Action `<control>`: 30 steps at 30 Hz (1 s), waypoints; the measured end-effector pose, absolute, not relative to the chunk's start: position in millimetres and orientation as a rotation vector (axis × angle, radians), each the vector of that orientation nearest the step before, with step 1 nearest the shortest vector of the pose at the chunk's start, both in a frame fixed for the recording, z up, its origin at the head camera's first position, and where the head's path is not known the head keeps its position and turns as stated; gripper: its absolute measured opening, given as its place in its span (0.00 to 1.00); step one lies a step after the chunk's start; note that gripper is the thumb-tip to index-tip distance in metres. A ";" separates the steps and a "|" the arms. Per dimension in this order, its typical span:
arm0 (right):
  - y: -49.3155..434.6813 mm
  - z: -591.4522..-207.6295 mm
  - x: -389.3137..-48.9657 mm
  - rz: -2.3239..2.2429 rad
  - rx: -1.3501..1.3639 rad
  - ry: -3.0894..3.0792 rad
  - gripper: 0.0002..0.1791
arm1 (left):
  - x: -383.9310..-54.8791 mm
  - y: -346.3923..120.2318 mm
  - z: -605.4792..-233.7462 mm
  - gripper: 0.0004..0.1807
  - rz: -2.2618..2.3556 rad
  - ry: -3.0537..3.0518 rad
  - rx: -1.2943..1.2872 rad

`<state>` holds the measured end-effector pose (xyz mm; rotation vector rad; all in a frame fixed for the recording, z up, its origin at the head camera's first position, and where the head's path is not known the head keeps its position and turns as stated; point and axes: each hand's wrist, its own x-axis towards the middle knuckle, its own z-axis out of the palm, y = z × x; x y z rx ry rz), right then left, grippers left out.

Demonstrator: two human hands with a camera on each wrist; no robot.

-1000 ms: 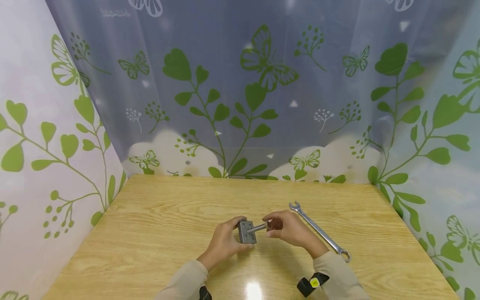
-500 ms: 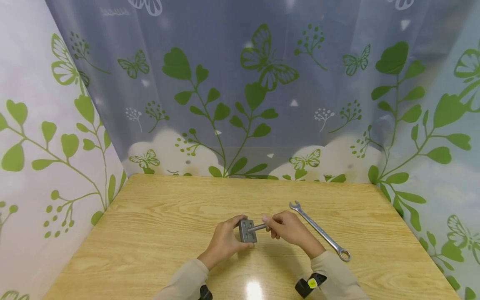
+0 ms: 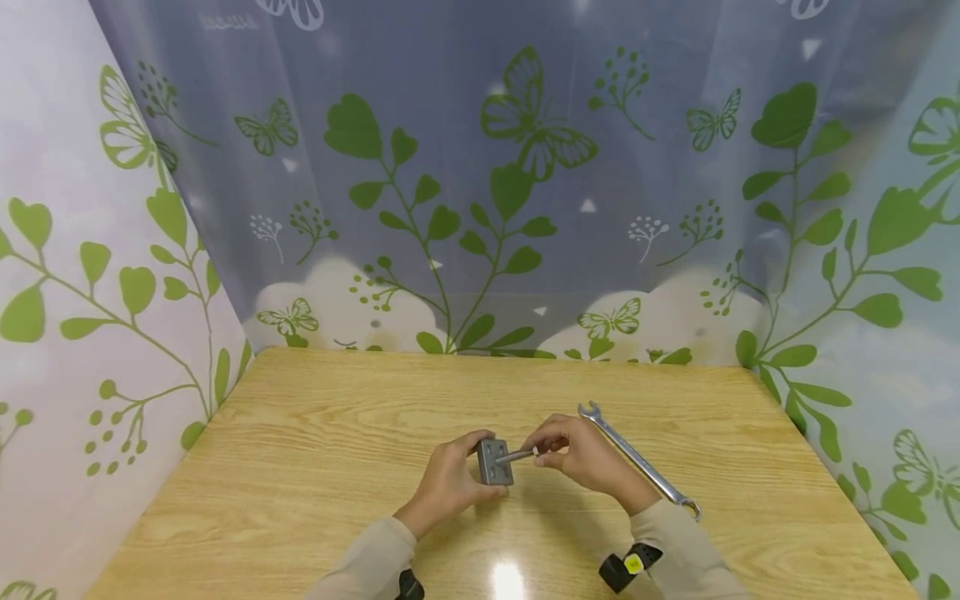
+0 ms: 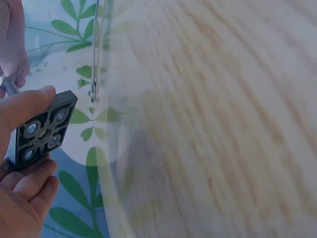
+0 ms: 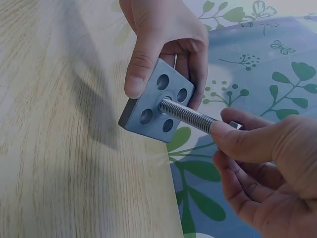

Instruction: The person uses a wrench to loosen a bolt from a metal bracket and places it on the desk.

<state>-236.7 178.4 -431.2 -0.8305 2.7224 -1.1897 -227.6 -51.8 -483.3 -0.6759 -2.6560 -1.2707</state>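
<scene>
My left hand (image 3: 444, 483) grips a grey square plate (image 5: 143, 121) by opposite edges, thumb on one side and fingers on the other, above the table. Round holes sit near its corners, and its ribbed back face shows in the left wrist view. From the centre of the plate's front sticks a threaded bolt (image 5: 188, 115), pointing toward my right hand (image 3: 588, 460). Thumb and fingers of that hand pinch the bolt's head end, which they mostly cover. How deep the bolt sits in the plate cannot be seen.
A combination wrench (image 3: 637, 458) lies slantwise on the wooden table (image 3: 337, 417), just right of my right hand. Its ring end is partly covered by the right sleeve. Patterned curtains (image 3: 465, 208) stand along the table's back and sides.
My right hand's fingers have shifted round the bolt's head, the thumb rising over it and then dropping back below. The left hand and plate have stayed put.
</scene>
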 end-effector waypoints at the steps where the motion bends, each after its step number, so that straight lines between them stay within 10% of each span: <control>1: 178.3 -431.3 -236.7 -1.194 -0.831 2.718 0.10 | -227.6 -51.6 -483.1 0.39 -1.271 -2.657 -0.674; 19: 176.5 -430.6 -234.4 -1.173 -0.625 2.680 0.27 | -227.1 -50.8 -484.1 0.40 -1.285 -2.629 -0.676; 30: 177.7 -426.8 -233.3 -1.048 -0.879 2.758 0.06 | -227.0 -51.2 -484.7 0.39 -1.276 -2.619 -0.693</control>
